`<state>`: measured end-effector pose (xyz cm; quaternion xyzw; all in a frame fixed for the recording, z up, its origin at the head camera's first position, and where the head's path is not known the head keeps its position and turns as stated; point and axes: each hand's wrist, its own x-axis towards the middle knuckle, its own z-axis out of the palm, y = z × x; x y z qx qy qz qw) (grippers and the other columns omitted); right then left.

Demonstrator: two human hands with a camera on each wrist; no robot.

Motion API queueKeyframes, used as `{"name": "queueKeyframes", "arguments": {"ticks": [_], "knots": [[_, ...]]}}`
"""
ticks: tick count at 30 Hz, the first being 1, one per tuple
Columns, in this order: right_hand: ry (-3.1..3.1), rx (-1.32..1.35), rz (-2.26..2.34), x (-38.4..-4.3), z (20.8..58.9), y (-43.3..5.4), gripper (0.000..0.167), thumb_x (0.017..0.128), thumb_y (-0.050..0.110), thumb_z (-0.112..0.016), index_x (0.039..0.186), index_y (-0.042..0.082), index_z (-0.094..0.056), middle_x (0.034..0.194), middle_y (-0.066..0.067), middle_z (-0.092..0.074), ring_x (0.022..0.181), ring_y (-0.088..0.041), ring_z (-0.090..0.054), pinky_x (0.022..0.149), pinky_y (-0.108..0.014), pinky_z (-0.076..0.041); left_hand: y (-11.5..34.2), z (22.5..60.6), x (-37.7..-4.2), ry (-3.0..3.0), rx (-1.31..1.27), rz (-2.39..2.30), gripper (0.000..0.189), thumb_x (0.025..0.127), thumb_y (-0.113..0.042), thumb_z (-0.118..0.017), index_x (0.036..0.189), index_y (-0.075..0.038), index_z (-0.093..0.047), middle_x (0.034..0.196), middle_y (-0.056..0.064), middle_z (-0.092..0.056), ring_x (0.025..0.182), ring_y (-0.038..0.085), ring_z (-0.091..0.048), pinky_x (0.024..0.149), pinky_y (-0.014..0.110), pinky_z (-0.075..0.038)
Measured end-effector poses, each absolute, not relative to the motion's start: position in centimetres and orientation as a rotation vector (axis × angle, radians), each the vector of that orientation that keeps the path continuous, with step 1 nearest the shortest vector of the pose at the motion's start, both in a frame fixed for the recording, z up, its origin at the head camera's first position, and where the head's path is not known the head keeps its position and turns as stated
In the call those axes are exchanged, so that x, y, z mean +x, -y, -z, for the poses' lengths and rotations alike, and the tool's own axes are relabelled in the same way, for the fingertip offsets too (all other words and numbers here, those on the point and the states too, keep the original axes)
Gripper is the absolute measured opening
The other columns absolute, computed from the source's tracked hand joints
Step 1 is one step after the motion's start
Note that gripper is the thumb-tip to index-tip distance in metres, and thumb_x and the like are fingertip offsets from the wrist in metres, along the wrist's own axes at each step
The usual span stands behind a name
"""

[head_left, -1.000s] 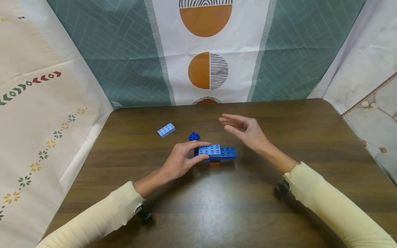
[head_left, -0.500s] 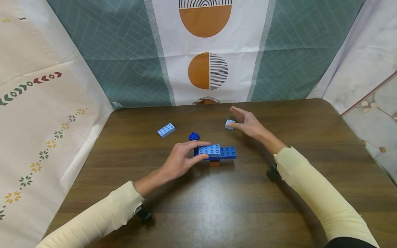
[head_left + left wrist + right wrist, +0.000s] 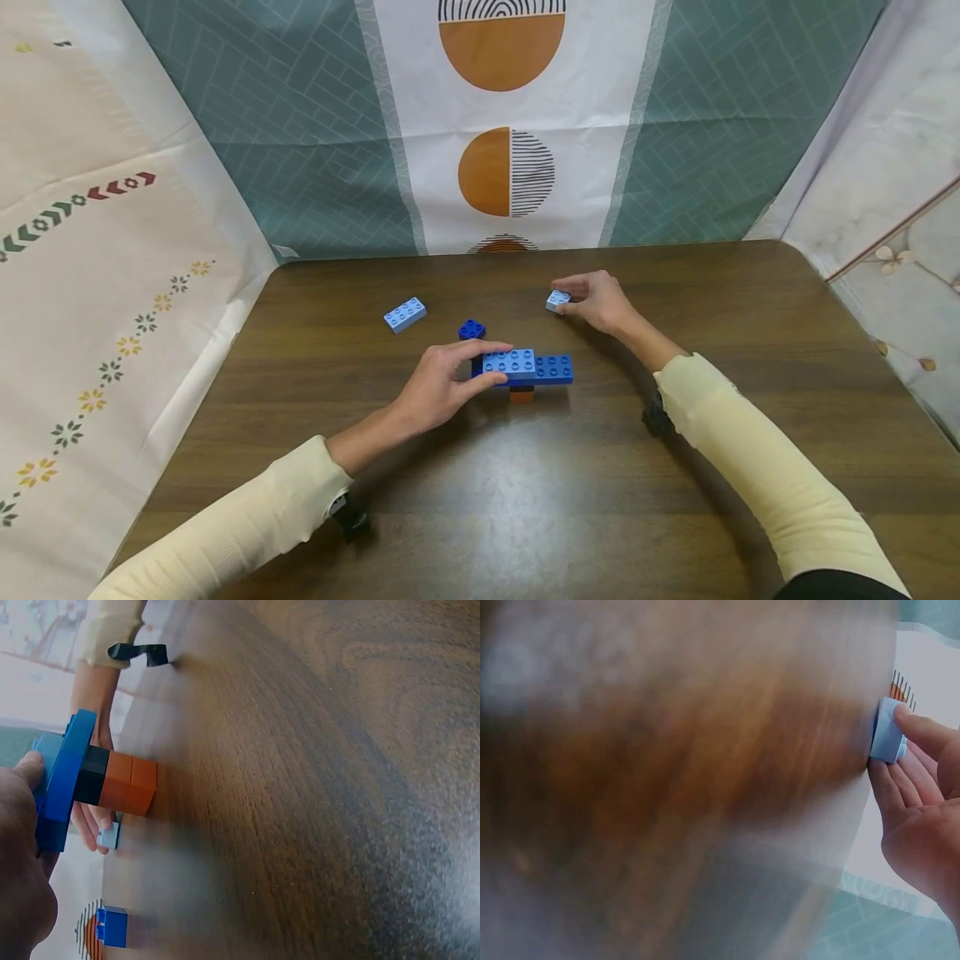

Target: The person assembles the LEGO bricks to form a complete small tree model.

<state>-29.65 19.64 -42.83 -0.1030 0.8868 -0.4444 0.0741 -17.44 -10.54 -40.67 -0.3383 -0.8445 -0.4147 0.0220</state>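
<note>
With thumb and fingers, my left hand grips the left end of a brick stack. A light-blue brick tops it, lying over a longer dark-blue brick. Below them, the left wrist view shows a black brick and orange bricks standing on the table. Farther back and to the right, my right hand pinches a small pale-blue brick between thumb and fingers. The right wrist view shows the thumb against that pale-blue brick.
A small dark-blue brick lies just behind the stack. Farther left is a pale-blue eight-stud brick. The wooden table ends at a patterned cloth at the back.
The right hand has reached a little farther right, and its thumb and fingers have come together on the small pale-blue brick. My left hand keeps its hold on the stack.
</note>
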Motion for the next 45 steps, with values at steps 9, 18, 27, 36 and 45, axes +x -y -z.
{"name": "queueKeyframes", "arguments": {"ticks": [9, 18, 27, 36, 45], "knots": [[-2.749, -0.354, 1.225, -28.8, 41.9, -19.7, 0.045, 0.095, 0.008, -0.081, 0.138, 0.001, -0.069, 0.139, -0.020, -0.068, 0.129, -0.038, -0.065, 0.107, -0.052, -0.052, 10.5, 40.7, -17.5, 2.615, -1.054, 1.274, 0.041, 0.101, -0.025, -0.077, 0.140, -0.015, -0.071, 0.129, 0.001, -0.075, 0.090, 0.014, -0.062, 0.071, 0.034, -0.052], [-2.708, -0.509, 1.278, -26.0, 39.5, -19.9, 0.044, 0.095, 0.008, -0.081, 0.137, 0.001, -0.070, 0.137, -0.019, -0.069, 0.127, -0.037, -0.067, 0.106, -0.052, -0.053, 10.5, 40.6, -17.5, 2.616, -1.056, 1.276, 0.041, 0.100, -0.026, -0.077, 0.140, -0.017, -0.071, 0.128, 0.001, -0.076, 0.091, 0.013, -0.064, 0.074, 0.040, -0.057], [-2.628, -0.670, 1.343, -22.6, 37.3, -20.4, 0.042, 0.092, 0.009, -0.084, 0.133, 0.005, -0.074, 0.131, -0.013, -0.074, 0.122, -0.033, -0.070, 0.103, -0.051, -0.055, 10.5, 40.7, -17.5, 2.603, -1.067, 1.262, 0.040, 0.100, -0.025, -0.077, 0.140, -0.018, -0.071, 0.116, -0.003, -0.077, 0.081, 0.015, -0.062, 0.064, 0.031, -0.049], [-2.489, -0.785, 1.396, -19.4, 35.9, -19.7, 0.042, 0.091, 0.007, -0.085, 0.132, 0.005, -0.075, 0.130, -0.011, -0.074, 0.124, -0.033, -0.069, 0.104, -0.057, -0.053, 10.5, 40.8, -17.5, 2.603, -1.062, 1.242, 0.040, 0.100, -0.025, -0.078, 0.139, -0.017, -0.071, 0.115, -0.001, -0.077, 0.083, 0.014, -0.062, 0.068, 0.031, -0.052], [-2.395, -0.840, 1.407, -18.4, 36.3, -19.2, 0.046, 0.090, 0.004, -0.086, 0.134, 0.004, -0.073, 0.132, -0.011, -0.074, 0.124, -0.032, -0.069, 0.103, -0.057, -0.053, 10.5, 40.7, -17.5, 2.598, -1.073, 1.270, 0.041, 0.100, -0.023, -0.079, 0.139, -0.015, -0.071, 0.124, 0.003, -0.077, 0.089, 0.014, -0.065, 0.073, 0.044, -0.059]]}}
